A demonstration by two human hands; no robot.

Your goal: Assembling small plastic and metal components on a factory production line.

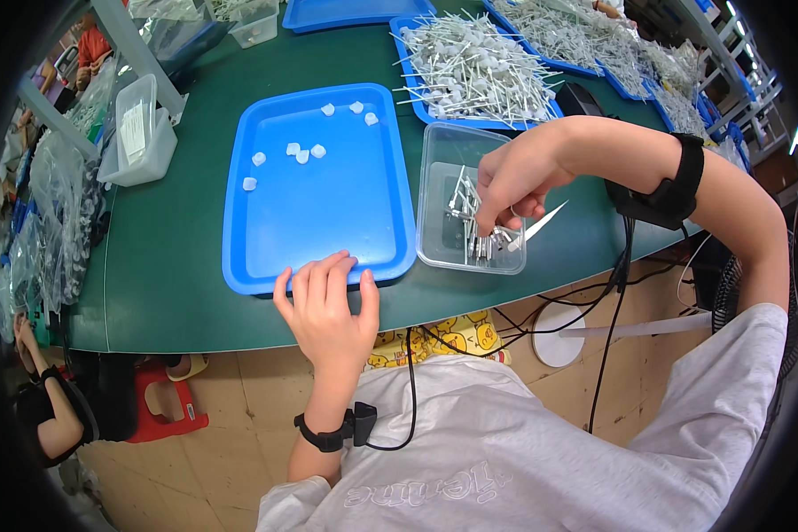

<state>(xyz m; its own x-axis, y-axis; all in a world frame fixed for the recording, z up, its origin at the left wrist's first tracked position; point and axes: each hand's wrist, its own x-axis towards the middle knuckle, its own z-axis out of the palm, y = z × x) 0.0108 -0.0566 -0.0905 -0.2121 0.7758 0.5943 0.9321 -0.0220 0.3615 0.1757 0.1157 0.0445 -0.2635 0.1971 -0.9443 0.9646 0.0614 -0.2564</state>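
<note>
My left hand lies with its fingers spread over the near rim of a blue tray and holds nothing. Several small white plastic caps are scattered in the tray's far half. To the right stands a clear plastic box with thin metal rod-like pieces in it. My right hand reaches down into this box, fingers curled and closed at the pieces. What its fingertips grip is hidden. A pale, pointed sliver sticks out beside that hand; its kind I cannot tell.
Beyond the box, a blue tray is heaped with white-headed thin rods. More loaded trays stand at the far right. A clear bin sits at the left by a grey post. Black cables hang over the near edge.
</note>
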